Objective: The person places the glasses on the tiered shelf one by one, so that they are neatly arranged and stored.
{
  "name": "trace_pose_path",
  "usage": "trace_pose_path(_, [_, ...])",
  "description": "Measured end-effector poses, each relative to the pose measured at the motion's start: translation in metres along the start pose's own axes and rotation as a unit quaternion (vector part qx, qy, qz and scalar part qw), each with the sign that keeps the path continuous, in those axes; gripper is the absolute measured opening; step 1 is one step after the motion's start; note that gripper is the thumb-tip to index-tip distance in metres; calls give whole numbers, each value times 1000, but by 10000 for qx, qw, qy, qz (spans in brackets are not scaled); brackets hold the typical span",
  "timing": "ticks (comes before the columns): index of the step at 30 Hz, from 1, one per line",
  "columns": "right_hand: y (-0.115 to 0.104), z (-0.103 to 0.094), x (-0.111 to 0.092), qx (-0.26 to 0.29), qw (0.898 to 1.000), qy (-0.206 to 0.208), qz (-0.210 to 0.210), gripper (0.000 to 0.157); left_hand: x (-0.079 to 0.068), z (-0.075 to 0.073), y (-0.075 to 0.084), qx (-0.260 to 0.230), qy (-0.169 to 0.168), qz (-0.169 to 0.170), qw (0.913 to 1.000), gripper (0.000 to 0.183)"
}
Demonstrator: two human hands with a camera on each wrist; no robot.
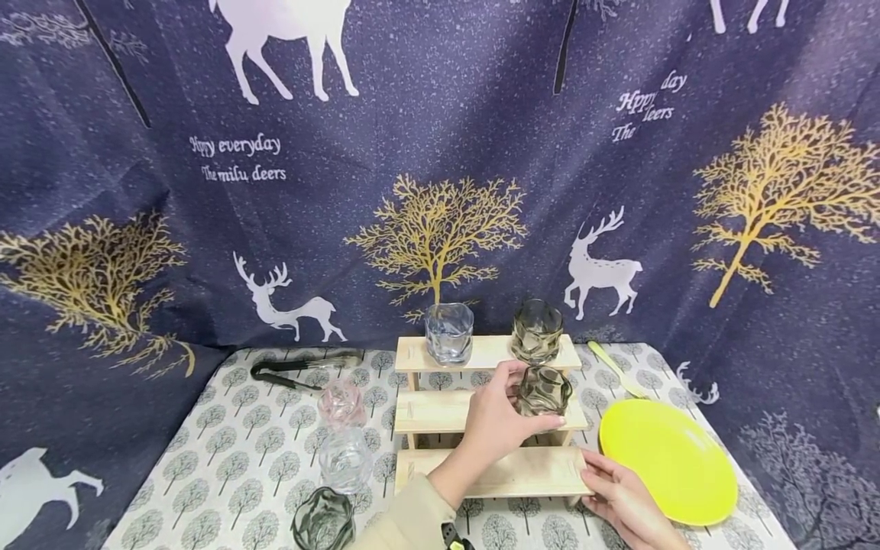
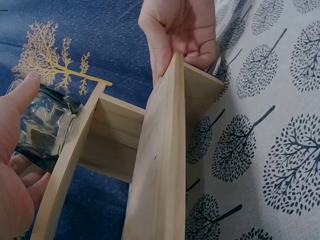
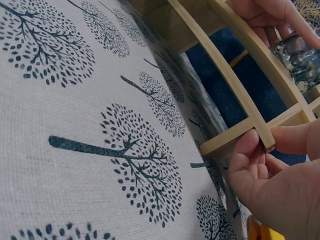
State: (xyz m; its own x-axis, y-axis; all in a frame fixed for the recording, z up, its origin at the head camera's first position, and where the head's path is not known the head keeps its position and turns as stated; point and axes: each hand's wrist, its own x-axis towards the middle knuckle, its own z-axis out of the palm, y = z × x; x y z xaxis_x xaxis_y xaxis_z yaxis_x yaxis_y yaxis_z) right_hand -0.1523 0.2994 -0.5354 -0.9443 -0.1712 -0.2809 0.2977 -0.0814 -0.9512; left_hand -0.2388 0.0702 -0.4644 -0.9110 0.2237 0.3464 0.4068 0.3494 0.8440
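Note:
My left hand (image 1: 500, 416) grips a smoky grey-brown glass (image 1: 545, 393) at the right end of the middle tier of a wooden three-tier shelf (image 1: 440, 466). In the left wrist view, thumb and fingers wrap around that glass (image 2: 45, 125) right at the tier's board. My right hand (image 1: 626, 496) pinches the right end of the lowest board; the right wrist view has its thumb and fingers at the board's corner (image 3: 267, 142). On the top tier stand a clear bluish glass (image 1: 450, 334) at left and another smoky glass (image 1: 538, 331) at right.
Left of the shelf, a pink glass (image 1: 341, 402), a clear glass (image 1: 346, 460) and a dark grey glass (image 1: 323, 521) stand in a row. Black-handled tongs (image 1: 289, 370) lie behind them. A yellow plate (image 1: 667, 462) and a pale green spoon (image 1: 615, 368) lie at right.

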Motion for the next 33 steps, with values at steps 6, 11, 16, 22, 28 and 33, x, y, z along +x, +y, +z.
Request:
trace_pose_path(6, [1,2,1,-43,10000,51,61,69,-5,2,-4,-115,-63,-7,9999,87])
trace_pose_path(11, [0,4,1,-60,9997,148,172,70,-11,-4,-7,-146,-227,8,9996,89])
trace_pose_path(16, [0,3,1,-31,9998,136,117,70,-16,-18,-6,-53,-455,38,9989,86])
trace_pose_path(22, [1,0,1,-22,9997,182,128,70,-26,-43,-6,-72,-643,86,9979,79])
trace_pose_path(28, [0,0,2,-67,9996,212,176,70,-38,-77,-7,41,-639,461,9969,69])
trace_pose_path(33, [0,0,1,-10,9998,147,138,70,-49,-109,-8,222,-585,558,9965,67])
